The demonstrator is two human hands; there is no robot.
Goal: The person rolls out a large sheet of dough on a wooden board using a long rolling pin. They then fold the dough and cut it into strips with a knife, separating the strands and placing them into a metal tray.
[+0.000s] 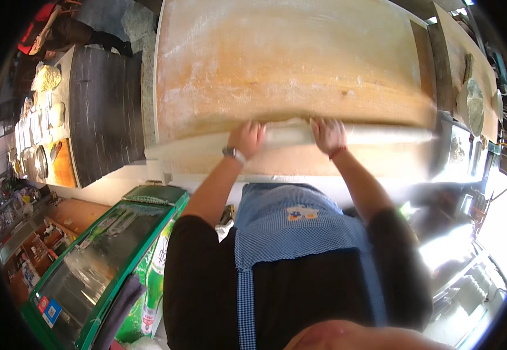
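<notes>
A long pale rolling pin point(384, 133) lies across the near part of a floured wooden board point(279, 65), partly blurred. A sheet of dough point(289, 133) appears wrapped around its middle. My left hand point(248, 138), with a watch point(234, 153) at the wrist, is curled over the roll left of centre. Over the right part of the dough, my right hand point(328, 134) grips the same roll; its fingers are dusted with flour. Both hands press from above, a short gap apart. The undersides of the fingers are hidden.
Left stands a dark-topped table point(106, 113) beside a counter with a bag of yellowish food point(47, 78) and a cutting board point(63, 162). A green glass-topped chest cooler point(104, 249) is at lower left. A bowl of flour point(474, 107) sits right. A person point(65, 33) is at upper left.
</notes>
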